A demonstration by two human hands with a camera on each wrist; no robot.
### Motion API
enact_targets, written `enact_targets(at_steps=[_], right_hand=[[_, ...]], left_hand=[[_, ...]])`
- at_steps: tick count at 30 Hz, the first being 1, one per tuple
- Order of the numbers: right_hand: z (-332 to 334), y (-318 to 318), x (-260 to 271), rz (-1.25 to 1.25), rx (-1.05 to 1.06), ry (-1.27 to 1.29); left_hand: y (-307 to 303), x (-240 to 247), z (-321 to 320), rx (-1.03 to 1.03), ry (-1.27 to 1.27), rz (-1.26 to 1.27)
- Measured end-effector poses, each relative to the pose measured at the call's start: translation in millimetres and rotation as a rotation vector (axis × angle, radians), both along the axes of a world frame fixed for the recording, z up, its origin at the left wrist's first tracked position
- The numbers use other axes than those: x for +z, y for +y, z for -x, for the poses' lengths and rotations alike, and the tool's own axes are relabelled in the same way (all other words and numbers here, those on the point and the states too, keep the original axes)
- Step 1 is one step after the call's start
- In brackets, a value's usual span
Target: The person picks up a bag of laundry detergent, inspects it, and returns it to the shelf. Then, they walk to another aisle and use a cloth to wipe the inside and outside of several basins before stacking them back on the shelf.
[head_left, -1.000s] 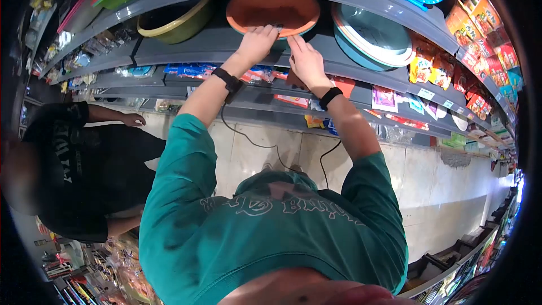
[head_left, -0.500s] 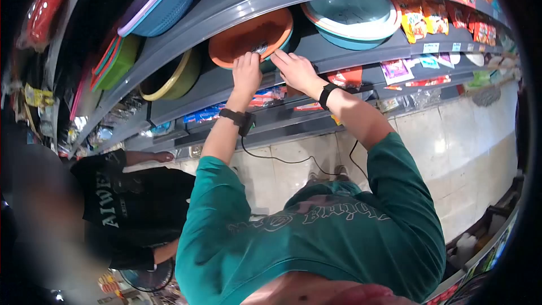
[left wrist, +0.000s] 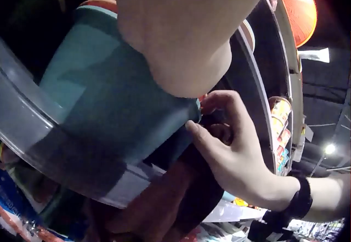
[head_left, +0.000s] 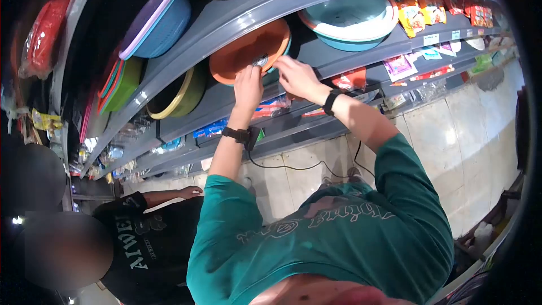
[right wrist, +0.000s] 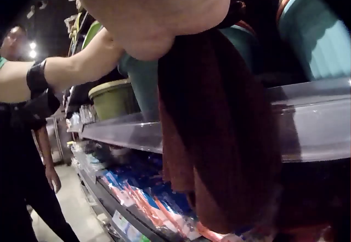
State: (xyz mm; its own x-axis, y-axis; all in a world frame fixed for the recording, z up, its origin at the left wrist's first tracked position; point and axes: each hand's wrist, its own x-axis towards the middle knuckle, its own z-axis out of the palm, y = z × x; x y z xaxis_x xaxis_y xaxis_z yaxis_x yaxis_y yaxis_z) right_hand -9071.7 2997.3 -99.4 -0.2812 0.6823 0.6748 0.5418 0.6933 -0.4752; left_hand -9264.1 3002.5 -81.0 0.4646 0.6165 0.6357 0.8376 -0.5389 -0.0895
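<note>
An orange basin (head_left: 228, 56) is nested in a teal basin (left wrist: 104, 83) on the grey shelf, with a small silvery label (head_left: 260, 60) near its front rim. My left hand (head_left: 248, 86) grips that front rim, fingers over the edge, palm outside. Just right of it, my right hand (head_left: 298, 77) is at the same rim. A dark brown cloth (right wrist: 214, 127) hangs from the right hand over the shelf edge. In the left wrist view, the right thumb and forefinger pinch close by the rim, above the cloth.
An olive basin (head_left: 183, 99) stands left of the stack, and teal and white basins (head_left: 350, 36) stand right. Snack packets (head_left: 415, 17) sit farther right. More basins fill the shelf above. A person in a black shirt (head_left: 158, 243) is at my left.
The view has swung left, bringing more upper-shelf basins into sight. Both hands stay at the orange basin's front rim, and the right hand has shifted slightly along it.
</note>
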Motion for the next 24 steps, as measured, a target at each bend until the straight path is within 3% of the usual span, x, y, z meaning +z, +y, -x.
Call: enact_targets(at_steps=[4,5,6,8,10,12,14,20,24], right_hand=[[-1,22,-5,0.187,-0.101,0.545],[-5,31,-1,0.353,-0.157,0.565],[-10,44,6,0.513,-0.217,0.581],[-16,81,3,0.635,-0.371,0.377],[-21,117,-5,0.741,-0.286,0.264],[-18,101,24,0.805,-0.201,0.304],[-20,141,-15,0.885,-0.110,0.377],[-16,125,12,0.669,-0.269,0.180],[-18,144,-1,0.802,-0.249,0.307]], left_hand=[[-22,20,13,0.043,-0.164,-0.130],[-29,21,24,0.172,-0.302,-0.052],[-15,6,47,0.232,-0.446,-0.158],[-1,-10,81,0.388,-0.844,-0.106],[14,-9,113,0.371,-1.606,0.474],[32,-19,145,0.098,-1.938,0.850],[36,-13,141,0.098,-1.966,0.914],[50,-3,130,0.168,-1.803,0.941],[58,-6,144,0.086,-1.874,1.078]])
